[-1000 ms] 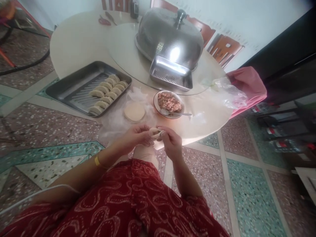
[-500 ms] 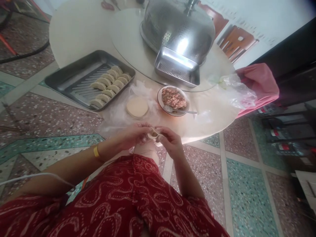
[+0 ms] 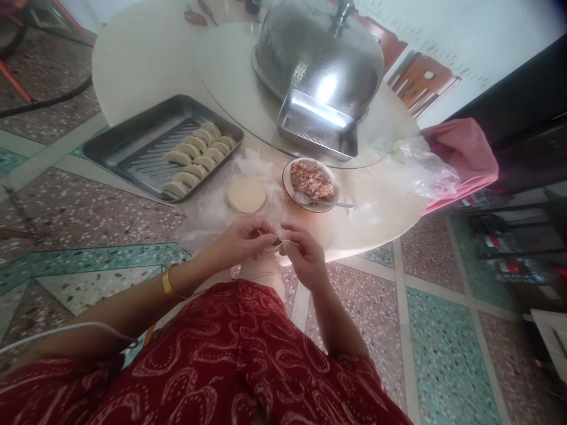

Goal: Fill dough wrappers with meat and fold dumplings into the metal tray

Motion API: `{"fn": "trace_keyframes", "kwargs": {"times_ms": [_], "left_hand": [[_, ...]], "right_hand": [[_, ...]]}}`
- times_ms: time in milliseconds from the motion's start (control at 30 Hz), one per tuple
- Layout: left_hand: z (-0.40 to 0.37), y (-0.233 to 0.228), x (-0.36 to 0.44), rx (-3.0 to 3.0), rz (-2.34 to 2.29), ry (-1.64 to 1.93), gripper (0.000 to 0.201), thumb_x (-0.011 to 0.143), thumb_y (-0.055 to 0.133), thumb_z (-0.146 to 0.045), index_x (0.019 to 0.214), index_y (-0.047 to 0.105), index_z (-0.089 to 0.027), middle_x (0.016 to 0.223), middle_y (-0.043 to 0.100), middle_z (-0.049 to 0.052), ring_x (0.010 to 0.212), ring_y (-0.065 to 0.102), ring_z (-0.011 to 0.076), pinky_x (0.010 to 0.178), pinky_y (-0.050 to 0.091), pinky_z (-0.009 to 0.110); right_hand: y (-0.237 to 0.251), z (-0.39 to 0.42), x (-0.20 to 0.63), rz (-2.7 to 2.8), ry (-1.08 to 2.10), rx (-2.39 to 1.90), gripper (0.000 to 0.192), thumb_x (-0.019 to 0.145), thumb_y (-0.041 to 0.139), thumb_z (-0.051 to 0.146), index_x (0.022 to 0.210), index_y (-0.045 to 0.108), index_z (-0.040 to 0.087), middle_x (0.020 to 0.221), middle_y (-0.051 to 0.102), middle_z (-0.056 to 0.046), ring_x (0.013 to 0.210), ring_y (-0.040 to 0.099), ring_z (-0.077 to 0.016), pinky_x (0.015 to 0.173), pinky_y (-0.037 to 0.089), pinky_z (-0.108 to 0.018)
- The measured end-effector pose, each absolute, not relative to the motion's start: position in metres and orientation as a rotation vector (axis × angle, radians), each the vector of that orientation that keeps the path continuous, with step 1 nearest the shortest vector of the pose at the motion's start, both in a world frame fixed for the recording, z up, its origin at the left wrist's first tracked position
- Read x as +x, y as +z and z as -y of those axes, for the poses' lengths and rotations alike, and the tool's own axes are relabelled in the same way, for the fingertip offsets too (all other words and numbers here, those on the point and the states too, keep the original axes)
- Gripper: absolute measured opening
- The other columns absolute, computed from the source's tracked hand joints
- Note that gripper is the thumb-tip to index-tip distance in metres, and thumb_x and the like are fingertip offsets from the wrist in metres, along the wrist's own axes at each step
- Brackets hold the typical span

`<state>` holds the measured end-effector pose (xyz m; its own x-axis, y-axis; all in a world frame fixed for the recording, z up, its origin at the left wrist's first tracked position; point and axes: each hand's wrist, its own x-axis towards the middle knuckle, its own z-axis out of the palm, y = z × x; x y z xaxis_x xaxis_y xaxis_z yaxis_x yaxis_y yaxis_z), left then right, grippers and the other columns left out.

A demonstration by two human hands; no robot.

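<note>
Between my two hands, just off the table's front edge, is a partly folded dumpling [image 3: 280, 239] with a pale wrapper. My left hand [image 3: 248, 241] is closed on its left side, thumb toward me. On the other side, my right hand [image 3: 305, 254] pinches the wrapper's edge. Some of the dumpling is hidden by my fingers. Beyond my left hand, a stack of round wrappers [image 3: 247, 195] lies on a clear plastic bag [image 3: 204, 221]. A bowl [image 3: 287, 192] of minced filling [image 3: 312, 180] stands beyond my right hand, a spoon [image 3: 328, 203] resting in it.
At left, a metal tray [image 3: 128, 141] holds rows of folded dumplings [image 3: 195, 154]. A smaller metal tray [image 3: 316, 133] leans near a large perforated steel dome [image 3: 319, 59] on the glass turntable [image 3: 230, 71]. Plastic and pink bags [image 3: 465, 153] hang at the right edge.
My fingers have shifted along the wrapper, and the dumpling's opening looks narrower. The whole view has moved slightly; the trays and bowl stay in place.
</note>
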<state>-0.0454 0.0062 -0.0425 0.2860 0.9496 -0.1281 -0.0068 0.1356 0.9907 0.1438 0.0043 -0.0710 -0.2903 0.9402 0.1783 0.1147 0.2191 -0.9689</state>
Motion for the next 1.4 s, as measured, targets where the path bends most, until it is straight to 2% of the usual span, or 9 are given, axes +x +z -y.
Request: {"fn": "trace_keyframes", "kwargs": {"times_ms": [300,433,500,600,767,1000,1167,1233,1400], "left_hand": [[-0.007,-0.038,-0.046,1.187,-0.978,0.963,0.020,0.078,0.062,-0.033,0.074,0.059,-0.014,0.059,0.051,-0.005,0.050,0.043,0.0047,0.045,0.034,0.016],[-0.009,-0.039,-0.047,1.244,-0.931,1.001,0.016,0.077,0.063,-0.030,0.077,0.062,-0.014,0.064,0.056,-0.003,0.055,0.047,0.0062,0.051,0.037,0.018],[-0.011,-0.038,-0.047,1.283,-0.915,1.006,0.017,0.078,0.063,-0.031,0.078,0.064,-0.014,0.068,0.060,-0.002,0.061,0.052,0.0078,0.056,0.041,0.019],[-0.011,-0.036,-0.050,1.350,-0.945,0.995,0.021,0.082,0.060,-0.034,0.077,0.065,-0.014,0.068,0.060,-0.001,0.063,0.053,0.0090,0.058,0.042,0.020],[-0.006,-0.036,-0.058,1.355,-1.086,0.985,0.023,0.082,0.061,-0.037,0.086,0.067,-0.015,0.075,0.063,0.000,0.065,0.054,0.0099,0.059,0.044,0.021],[-0.006,-0.047,-0.060,1.299,-1.157,0.941,0.028,0.078,0.064,-0.042,0.072,0.060,-0.015,0.061,0.055,-0.002,0.054,0.049,0.0082,0.050,0.037,0.019],[-0.009,-0.041,-0.058,1.265,-1.128,0.973,0.026,0.078,0.063,-0.039,0.069,0.059,-0.015,0.058,0.055,-0.003,0.052,0.048,0.0071,0.049,0.037,0.018],[-0.009,-0.039,-0.057,1.259,-1.113,0.983,0.024,0.078,0.062,-0.037,0.068,0.059,-0.016,0.057,0.054,-0.004,0.052,0.048,0.0067,0.049,0.037,0.018],[-0.006,-0.040,-0.057,1.216,-1.061,1.005,0.021,0.080,0.063,-0.035,0.073,0.060,-0.015,0.063,0.056,-0.003,0.053,0.048,0.0063,0.049,0.039,0.017]], "right_hand": [[-0.062,-0.005,0.137,1.677,1.115,-0.991,0.007,0.089,0.062,0.027,0.095,0.065,0.024,0.124,0.064,-0.008,0.112,0.064,-0.0193,0.076,0.057,-0.027],[-0.062,-0.007,0.135,1.688,1.094,-0.989,0.022,0.089,0.061,0.028,0.111,0.062,0.027,0.129,0.062,-0.007,0.093,0.068,-0.0147,0.071,0.059,-0.027],[-0.060,-0.009,0.134,1.734,1.030,-0.967,0.027,0.090,0.060,0.028,0.117,0.063,0.028,0.129,0.063,-0.007,0.099,0.068,-0.0162,0.077,0.060,-0.029],[-0.056,-0.011,0.134,1.773,0.913,-0.956,0.021,0.090,0.060,0.026,0.110,0.068,0.028,0.122,0.067,-0.007,0.110,0.066,-0.0186,0.084,0.059,-0.031],[-0.055,-0.011,0.135,1.746,0.808,-1.011,0.012,0.090,0.060,0.025,0.097,0.069,0.025,0.121,0.067,-0.008,0.107,0.068,-0.0189,0.078,0.060,-0.030],[-0.055,-0.011,0.133,1.788,0.746,-1.035,0.012,0.090,0.058,0.023,0.098,0.067,0.024,0.123,0.065,-0.009,0.105,0.068,-0.0178,0.074,0.060,-0.028],[-0.053,-0.009,0.132,1.885,0.759,-0.988,0.014,0.091,0.056,0.021,0.099,0.067,0.023,0.125,0.064,-0.009,0.096,0.069,-0.0164,0.069,0.060,-0.027],[-0.053,-0.009,0.132,1.915,0.787,-0.969,0.013,0.091,0.056,0.022,0.098,0.067,0.023,0.126,0.063,-0.010,0.094,0.070,-0.0164,0.072,0.060,-0.029],[-0.050,-0.009,0.130,1.933,0.833,-0.946,0.011,0.091,0.057,0.024,0.096,0.067,0.025,0.119,0.066,-0.009,0.111,0.066,-0.0211,0.081,0.060,-0.033]]}}
